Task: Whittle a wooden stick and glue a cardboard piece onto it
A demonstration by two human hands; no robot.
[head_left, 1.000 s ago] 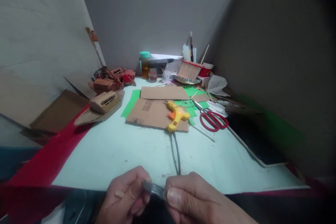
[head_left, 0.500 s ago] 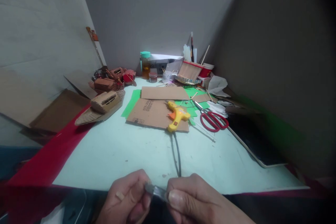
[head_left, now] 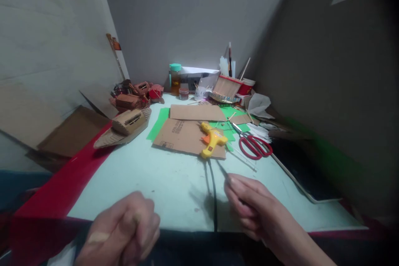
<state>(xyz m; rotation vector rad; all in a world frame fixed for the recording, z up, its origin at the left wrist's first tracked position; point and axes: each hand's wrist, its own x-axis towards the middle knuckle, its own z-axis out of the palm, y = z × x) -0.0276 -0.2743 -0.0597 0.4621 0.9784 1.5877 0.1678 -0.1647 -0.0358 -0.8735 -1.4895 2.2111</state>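
My left hand (head_left: 124, 228) hangs at the table's near edge, curled into a loose fist, with nothing showing in it. My right hand (head_left: 252, 203) is over the white table (head_left: 149, 178), to the right of the black cord (head_left: 213, 191). Its fingers pinch a thin grey stick-like thing (head_left: 225, 173) whose tip points up and left toward the yellow glue gun (head_left: 212, 138). The glue gun lies on a brown cardboard sheet (head_left: 179, 135), and its cord runs toward me between my hands.
Red-handled scissors (head_left: 254, 145) lie right of the glue gun on green paper. A cardboard boat model (head_left: 124, 126) sits at the left beside a red sheet (head_left: 59, 187). A dark flat board (head_left: 302, 170) lies at the right. Cups, sticks and a bottle (head_left: 175, 78) crowd the back.
My hands have separated. The left let go of the grey piece and drew back left; the right carried it forward and right over the table. The view shifted slightly.
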